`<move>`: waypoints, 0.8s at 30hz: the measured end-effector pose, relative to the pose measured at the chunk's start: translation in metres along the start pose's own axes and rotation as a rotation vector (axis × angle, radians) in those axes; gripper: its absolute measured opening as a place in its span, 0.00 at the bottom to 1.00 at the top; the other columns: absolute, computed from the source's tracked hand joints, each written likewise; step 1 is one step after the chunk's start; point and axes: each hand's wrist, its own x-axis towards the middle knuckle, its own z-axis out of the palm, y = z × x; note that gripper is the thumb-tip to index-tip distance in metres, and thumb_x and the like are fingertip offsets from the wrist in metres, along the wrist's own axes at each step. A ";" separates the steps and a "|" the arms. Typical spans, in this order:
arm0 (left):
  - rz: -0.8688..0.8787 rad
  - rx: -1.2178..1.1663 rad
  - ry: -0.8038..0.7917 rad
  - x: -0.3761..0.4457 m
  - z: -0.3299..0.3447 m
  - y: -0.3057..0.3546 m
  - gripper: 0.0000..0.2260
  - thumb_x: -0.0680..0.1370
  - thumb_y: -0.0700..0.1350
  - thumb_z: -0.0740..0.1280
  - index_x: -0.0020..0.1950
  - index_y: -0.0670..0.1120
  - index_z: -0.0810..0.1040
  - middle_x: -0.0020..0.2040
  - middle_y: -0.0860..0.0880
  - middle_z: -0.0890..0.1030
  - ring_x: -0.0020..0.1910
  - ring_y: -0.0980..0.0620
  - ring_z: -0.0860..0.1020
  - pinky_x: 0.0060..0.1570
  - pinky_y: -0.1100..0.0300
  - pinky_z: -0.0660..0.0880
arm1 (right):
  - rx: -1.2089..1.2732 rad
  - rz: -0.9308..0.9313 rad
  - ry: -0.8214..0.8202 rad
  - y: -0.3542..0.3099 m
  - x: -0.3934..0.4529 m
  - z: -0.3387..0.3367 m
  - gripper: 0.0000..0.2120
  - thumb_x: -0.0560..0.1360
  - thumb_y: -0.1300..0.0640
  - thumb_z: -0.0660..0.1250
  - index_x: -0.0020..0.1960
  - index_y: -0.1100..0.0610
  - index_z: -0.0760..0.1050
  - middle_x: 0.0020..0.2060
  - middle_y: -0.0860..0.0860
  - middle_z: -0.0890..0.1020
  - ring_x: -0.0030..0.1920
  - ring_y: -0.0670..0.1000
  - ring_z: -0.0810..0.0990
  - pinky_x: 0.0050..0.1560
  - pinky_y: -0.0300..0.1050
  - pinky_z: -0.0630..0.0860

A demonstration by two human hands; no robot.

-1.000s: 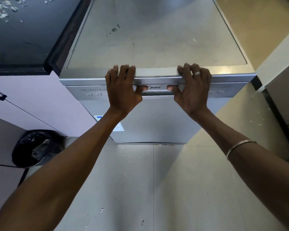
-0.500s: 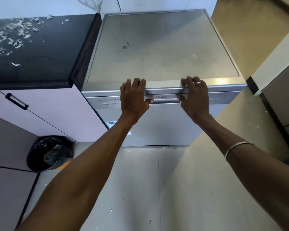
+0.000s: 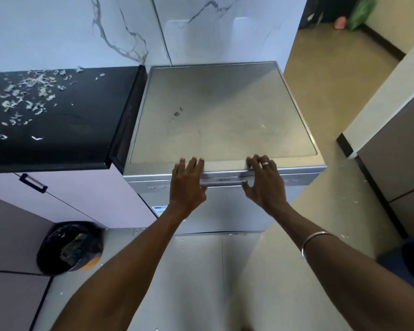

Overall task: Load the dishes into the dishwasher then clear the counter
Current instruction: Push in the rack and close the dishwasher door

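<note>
Now both hands sit at the shut dishwasher's point(image 3: 225, 120) front top edge: left hand point(image 3: 187, 187) and right hand point(image 3: 264, 185) spread-fingered, gripping nothing. Bare tiled floor point(image 3: 201, 283) lies open before it, with the black countertop point(image 3: 58, 130) butting its left side.

1. White marble-veined wall panels point(image 3: 81, 27) fill the view from ten to twelve o'clock.
2. A pale tiled floor point(image 3: 201, 283) spreads at six o'clock, speckled with white bits.
3. Lilac cabinet fronts point(image 3: 86, 199) with a black handle point(image 3: 33, 183) stand at nine o'clock.
4. A tan floor point(image 3: 332, 75) runs off at two o'clock.
5. A grey and white unit point(image 3: 397, 130) stands at three o'clock.
</note>
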 end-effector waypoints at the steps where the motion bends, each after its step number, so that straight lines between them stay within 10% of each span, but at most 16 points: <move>1: -0.012 -0.014 0.003 0.000 -0.003 0.002 0.35 0.66 0.51 0.74 0.73 0.45 0.70 0.69 0.43 0.74 0.69 0.35 0.69 0.69 0.44 0.67 | 0.006 0.006 -0.017 0.001 0.000 -0.002 0.29 0.68 0.48 0.72 0.66 0.55 0.71 0.64 0.53 0.73 0.64 0.57 0.69 0.59 0.50 0.75; 8: -0.072 -0.163 -0.240 0.012 -0.039 0.002 0.28 0.73 0.48 0.65 0.74 0.47 0.70 0.72 0.45 0.72 0.71 0.39 0.69 0.68 0.50 0.67 | -0.030 0.031 -0.208 -0.004 0.033 -0.037 0.12 0.77 0.46 0.61 0.53 0.53 0.74 0.51 0.52 0.77 0.53 0.57 0.77 0.43 0.49 0.75; 16: -0.216 -0.179 -0.281 0.047 -0.101 -0.020 0.23 0.84 0.51 0.53 0.77 0.40 0.62 0.77 0.41 0.63 0.76 0.43 0.61 0.73 0.51 0.58 | 0.092 0.058 -0.320 -0.032 0.096 -0.073 0.20 0.83 0.51 0.54 0.70 0.61 0.66 0.73 0.57 0.67 0.76 0.57 0.60 0.66 0.56 0.69; 24: -0.208 -0.203 -0.182 0.118 -0.155 -0.054 0.22 0.84 0.49 0.53 0.73 0.36 0.65 0.72 0.37 0.68 0.72 0.40 0.65 0.72 0.49 0.60 | 0.060 0.043 -0.333 -0.081 0.178 -0.088 0.26 0.83 0.48 0.52 0.72 0.66 0.63 0.73 0.61 0.65 0.75 0.61 0.59 0.69 0.56 0.65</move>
